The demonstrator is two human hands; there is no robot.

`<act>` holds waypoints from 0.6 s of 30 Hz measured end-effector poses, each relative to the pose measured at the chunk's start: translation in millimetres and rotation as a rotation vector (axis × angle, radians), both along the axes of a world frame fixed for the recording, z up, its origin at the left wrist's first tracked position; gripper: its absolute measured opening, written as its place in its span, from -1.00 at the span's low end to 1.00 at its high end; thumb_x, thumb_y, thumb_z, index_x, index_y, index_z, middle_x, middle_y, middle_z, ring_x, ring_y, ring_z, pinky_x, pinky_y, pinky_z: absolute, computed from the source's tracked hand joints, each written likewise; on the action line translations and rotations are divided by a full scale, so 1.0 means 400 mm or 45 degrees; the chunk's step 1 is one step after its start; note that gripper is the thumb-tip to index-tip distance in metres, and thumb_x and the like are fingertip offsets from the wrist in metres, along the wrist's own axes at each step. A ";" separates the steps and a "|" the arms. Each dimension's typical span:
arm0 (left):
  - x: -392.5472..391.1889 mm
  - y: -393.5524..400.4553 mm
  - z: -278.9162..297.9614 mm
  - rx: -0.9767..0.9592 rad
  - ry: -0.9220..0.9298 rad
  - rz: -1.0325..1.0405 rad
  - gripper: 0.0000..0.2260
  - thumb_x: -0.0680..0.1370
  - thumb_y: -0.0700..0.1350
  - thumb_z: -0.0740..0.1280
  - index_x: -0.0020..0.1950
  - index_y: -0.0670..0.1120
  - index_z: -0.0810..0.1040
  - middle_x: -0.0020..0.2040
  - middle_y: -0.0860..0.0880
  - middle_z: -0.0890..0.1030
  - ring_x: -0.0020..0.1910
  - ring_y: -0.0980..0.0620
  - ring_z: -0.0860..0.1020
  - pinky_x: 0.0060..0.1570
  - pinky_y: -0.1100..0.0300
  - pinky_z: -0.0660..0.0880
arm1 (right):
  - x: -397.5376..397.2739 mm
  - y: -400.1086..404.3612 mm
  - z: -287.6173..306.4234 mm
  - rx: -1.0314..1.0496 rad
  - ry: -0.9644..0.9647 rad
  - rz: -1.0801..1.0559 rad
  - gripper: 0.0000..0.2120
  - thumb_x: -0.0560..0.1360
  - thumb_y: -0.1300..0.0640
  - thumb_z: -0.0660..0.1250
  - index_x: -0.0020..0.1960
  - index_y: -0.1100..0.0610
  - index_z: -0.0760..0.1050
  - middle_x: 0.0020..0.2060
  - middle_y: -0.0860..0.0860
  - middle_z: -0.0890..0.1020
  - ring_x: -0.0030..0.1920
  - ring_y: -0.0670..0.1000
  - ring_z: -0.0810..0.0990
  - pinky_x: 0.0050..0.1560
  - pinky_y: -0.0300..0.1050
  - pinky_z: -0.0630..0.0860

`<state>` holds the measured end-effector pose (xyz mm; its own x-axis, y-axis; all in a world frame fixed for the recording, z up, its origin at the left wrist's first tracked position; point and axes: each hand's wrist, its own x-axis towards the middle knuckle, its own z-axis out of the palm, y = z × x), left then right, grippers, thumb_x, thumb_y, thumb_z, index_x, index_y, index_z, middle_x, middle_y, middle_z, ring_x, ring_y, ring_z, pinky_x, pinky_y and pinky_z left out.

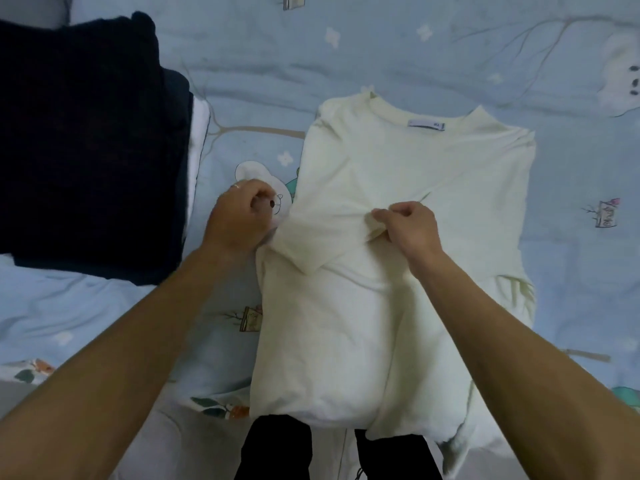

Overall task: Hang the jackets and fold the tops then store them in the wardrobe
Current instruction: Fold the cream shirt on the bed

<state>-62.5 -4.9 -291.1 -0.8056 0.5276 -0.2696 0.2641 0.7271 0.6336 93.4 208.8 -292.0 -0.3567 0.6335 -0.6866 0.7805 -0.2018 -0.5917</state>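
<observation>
Pinching a fold of fabric at mid-chest, the right hand (407, 225) holds the cream top (398, 306); the left hand (239, 216), fingers curled, grips the top's left edge at the folded-in sleeve. The top lies flat on the bed (571, 202). Left of the top sits a dark folded garment (90, 143).

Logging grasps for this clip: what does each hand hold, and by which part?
The right hand pinches the cream T-shirt at its folded-in sleeve end, mid-chest. The left hand is curled at the shirt's left edge; its hold cannot be told.
</observation>
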 end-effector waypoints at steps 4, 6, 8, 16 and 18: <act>-0.126 0.159 0.003 -0.133 0.149 -0.421 -0.72 0.62 -0.20 0.18 0.30 -0.02 0.52 0.28 -0.07 0.46 0.17 -0.08 0.49 0.11 0.03 0.44 | -0.070 0.056 0.011 0.104 -0.008 0.309 -0.67 0.44 0.01 0.46 0.09 0.19 0.56 -0.03 0.01 0.62 0.00 0.01 0.58 0.01 -0.13 0.46; -0.189 0.241 -0.007 -0.231 0.201 -0.656 -0.60 0.58 -0.20 0.25 0.40 0.07 0.45 0.45 -0.05 0.31 0.30 -0.13 0.43 0.14 0.02 0.43 | -0.121 0.085 -0.003 0.133 0.034 0.381 -0.68 0.44 0.01 0.46 0.10 0.15 0.55 -0.01 0.02 0.63 0.02 0.03 0.59 0.07 -0.10 0.49; -0.228 0.286 -0.018 -0.306 0.123 -0.759 -0.52 0.56 -0.19 0.27 0.44 0.16 0.40 0.55 -0.04 0.16 0.44 -0.14 0.32 0.29 0.01 0.37 | -0.159 0.085 -0.010 0.057 0.094 0.440 -0.69 0.42 0.02 0.49 0.08 0.13 0.55 -0.08 0.01 0.63 -0.05 0.03 0.59 0.07 -0.06 0.52; -0.345 0.427 -0.017 -0.706 0.131 -1.131 -0.77 0.42 -0.11 0.38 0.06 0.07 0.60 0.32 -0.06 0.25 0.26 -0.14 0.36 0.23 -0.08 0.45 | -0.256 0.103 -0.068 0.019 0.057 0.726 -0.65 0.40 0.13 0.49 -0.34 0.08 0.30 -0.38 0.01 0.36 -0.33 0.02 0.33 -0.29 -0.13 0.24; -0.369 0.437 -0.015 -0.755 0.176 -1.159 -0.83 0.40 0.03 0.39 -0.02 0.11 0.59 0.23 -0.04 0.28 0.20 -0.11 0.37 0.18 -0.07 0.46 | -0.241 0.109 -0.079 -0.001 0.077 0.708 -0.59 0.44 0.14 0.44 -0.36 0.05 0.21 -0.41 0.00 0.28 -0.37 0.00 0.26 -0.31 -0.11 0.18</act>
